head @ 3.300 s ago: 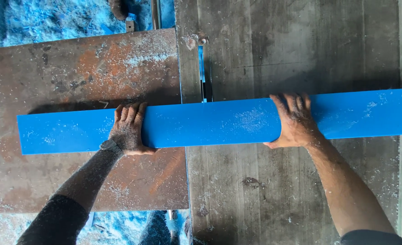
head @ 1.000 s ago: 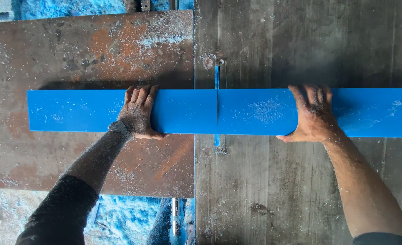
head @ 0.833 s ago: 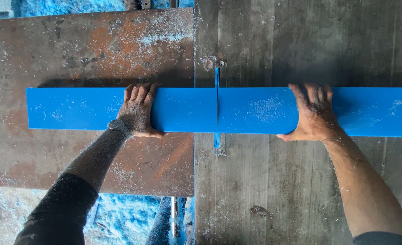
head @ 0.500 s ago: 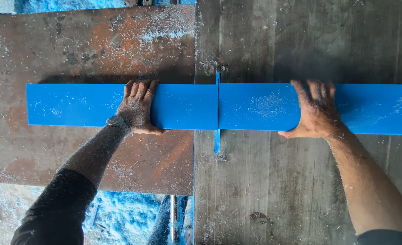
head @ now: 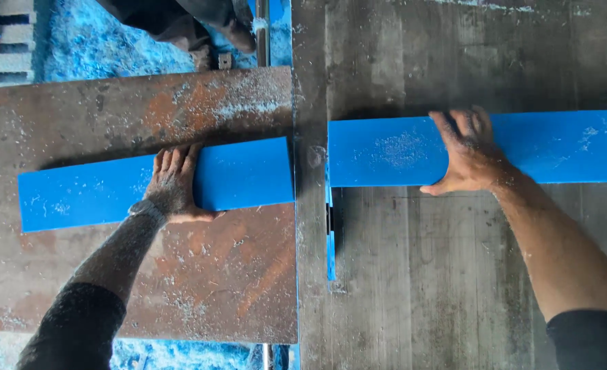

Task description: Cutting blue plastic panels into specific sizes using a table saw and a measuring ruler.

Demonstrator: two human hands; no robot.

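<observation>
At the far left the left blue board piece [head: 156, 183] lies across the rusty steel plate [head: 200, 281], its long edge slanting slightly and its cut end at the plate's right edge. The left hand [head: 175, 185] presses flat on it, fingers spread over the top face, palm down rather than wrapped around anything. Half a second ago this was one unbroken blue board spanning both tables with the blade standing in its middle; now it is in two, so the cut looks complete and the pieces have been drawn apart. In the gap between the plate and the grey wooden table [head: 454, 274] runs the narrow blade slot with its thin blue-dusted saw blade [head: 330, 233], now clear of the board. To the right the right blue board piece [head: 488, 147] rests on the wooden table, reaching to the picture's right edge, higher than its mate. The right hand [head: 469, 154] lies open and flat across it, pressing down. Blue sawdust [head: 77, 48] covers the floor at the upper left.
</observation>
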